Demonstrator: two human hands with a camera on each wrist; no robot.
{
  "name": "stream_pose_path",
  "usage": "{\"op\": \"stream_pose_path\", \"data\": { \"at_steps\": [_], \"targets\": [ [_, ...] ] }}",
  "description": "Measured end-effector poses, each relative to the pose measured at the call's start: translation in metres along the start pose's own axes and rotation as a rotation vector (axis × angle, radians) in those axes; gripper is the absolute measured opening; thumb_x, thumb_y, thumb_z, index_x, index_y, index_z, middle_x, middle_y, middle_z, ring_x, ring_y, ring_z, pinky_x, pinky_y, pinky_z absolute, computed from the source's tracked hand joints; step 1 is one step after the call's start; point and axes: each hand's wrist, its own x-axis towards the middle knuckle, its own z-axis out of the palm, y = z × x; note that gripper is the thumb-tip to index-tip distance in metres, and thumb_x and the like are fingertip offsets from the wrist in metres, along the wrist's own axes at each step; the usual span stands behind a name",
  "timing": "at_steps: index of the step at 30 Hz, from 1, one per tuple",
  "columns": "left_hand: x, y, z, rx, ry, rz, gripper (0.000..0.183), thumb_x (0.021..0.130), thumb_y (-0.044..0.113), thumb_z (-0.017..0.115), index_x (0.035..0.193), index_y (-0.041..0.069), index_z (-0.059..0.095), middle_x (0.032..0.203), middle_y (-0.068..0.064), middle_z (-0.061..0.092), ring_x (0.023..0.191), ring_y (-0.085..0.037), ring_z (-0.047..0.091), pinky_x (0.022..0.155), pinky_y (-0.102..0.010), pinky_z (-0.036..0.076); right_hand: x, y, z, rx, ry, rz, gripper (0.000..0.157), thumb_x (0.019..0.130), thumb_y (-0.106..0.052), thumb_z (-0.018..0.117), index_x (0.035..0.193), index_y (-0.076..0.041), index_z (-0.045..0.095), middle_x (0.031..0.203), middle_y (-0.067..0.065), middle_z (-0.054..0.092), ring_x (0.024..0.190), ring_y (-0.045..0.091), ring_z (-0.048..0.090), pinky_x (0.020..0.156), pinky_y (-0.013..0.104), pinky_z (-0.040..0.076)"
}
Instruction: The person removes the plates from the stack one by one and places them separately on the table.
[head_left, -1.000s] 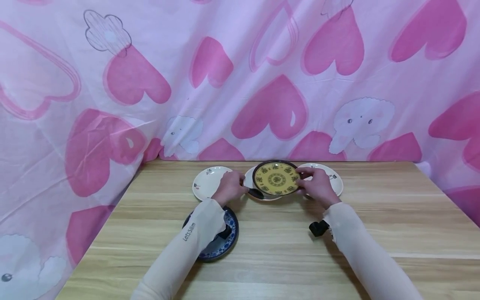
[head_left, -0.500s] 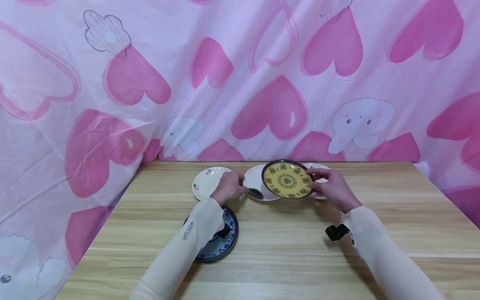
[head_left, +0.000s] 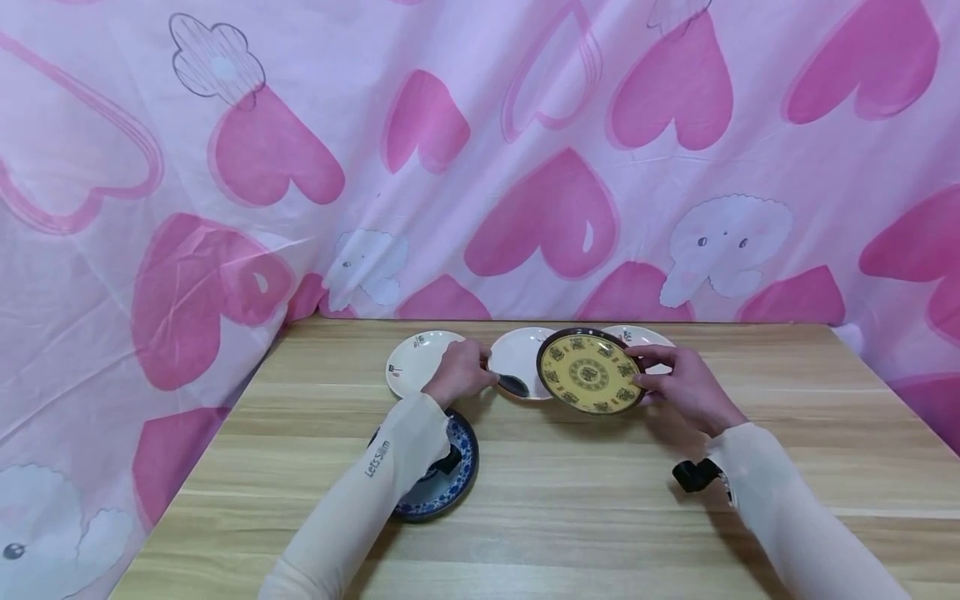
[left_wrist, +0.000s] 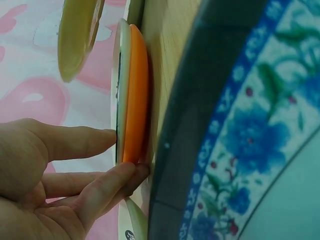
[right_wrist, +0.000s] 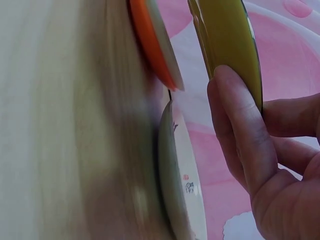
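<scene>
In the head view my right hand (head_left: 686, 385) holds a yellow plate (head_left: 588, 372) with a dark rim and patterned face by its right edge, raised above the table and tilted. The right wrist view shows the yellow plate (right_wrist: 227, 40) pinched between thumb and fingers. My left hand (head_left: 459, 372) pinches the near-left rim of the middle white plate (head_left: 517, 354), which bears a dark patch by the thumb. Its underside (left_wrist: 136, 95) looks orange in the left wrist view. The yellow plate hides part of this white plate.
A white plate (head_left: 408, 362) lies to the left, partly behind my left hand. Another white plate (head_left: 637, 335) lies at the right, partly covered. Under my left forearm sits a blue floral plate (head_left: 462, 471) on the wooden table (head_left: 555, 517). A pink heart-patterned cloth (head_left: 540, 217) hangs behind.
My right hand has carried the yellow plate rightward and a little toward me, from over the middle white plate, uncovering more of it. The left hand stays on that white plate's rim.
</scene>
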Motion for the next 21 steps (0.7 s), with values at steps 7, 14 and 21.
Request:
{"op": "stream_pose_path", "data": {
  "at_steps": [7, 14, 21],
  "targets": [
    [0.000, 0.001, -0.002, 0.017, -0.014, 0.002, 0.012, 0.082, 0.012, 0.078, 0.078, 0.006, 0.069, 0.074, -0.002, 0.060, 0.077, -0.017, 0.050, 0.067, -0.022, 0.036, -0.006, 0.008, -0.009, -0.064, -0.025, 0.010, 0.050, 0.091, -0.001, 0.066, 0.140, 0.003, 0.054, 0.128, 0.029, 0.057, 0.078, 0.004, 0.067, 0.069, 0.030, 0.062],
    [0.000, 0.002, -0.003, 0.019, -0.020, -0.009, 0.014, 0.082, 0.012, 0.077, 0.076, 0.006, 0.067, 0.072, -0.001, 0.056, 0.075, -0.017, 0.050, 0.065, -0.022, 0.036, -0.013, 0.013, -0.015, -0.119, -0.057, -0.026, 0.049, 0.090, -0.005, 0.068, 0.138, 0.002, 0.057, 0.127, 0.027, 0.058, 0.082, 0.005, 0.063, 0.067, 0.027, 0.060],
    [0.000, 0.003, -0.003, 0.045, -0.013, -0.003, 0.017, 0.082, 0.012, 0.077, 0.073, 0.006, 0.064, 0.068, 0.001, 0.052, 0.073, -0.016, 0.048, 0.063, -0.022, 0.035, -0.021, 0.017, -0.021, -0.097, -0.119, -0.029, 0.051, 0.090, -0.006, 0.068, 0.139, 0.000, 0.056, 0.129, 0.027, 0.059, 0.073, 0.009, 0.067, 0.064, 0.032, 0.061]
  ]
}}
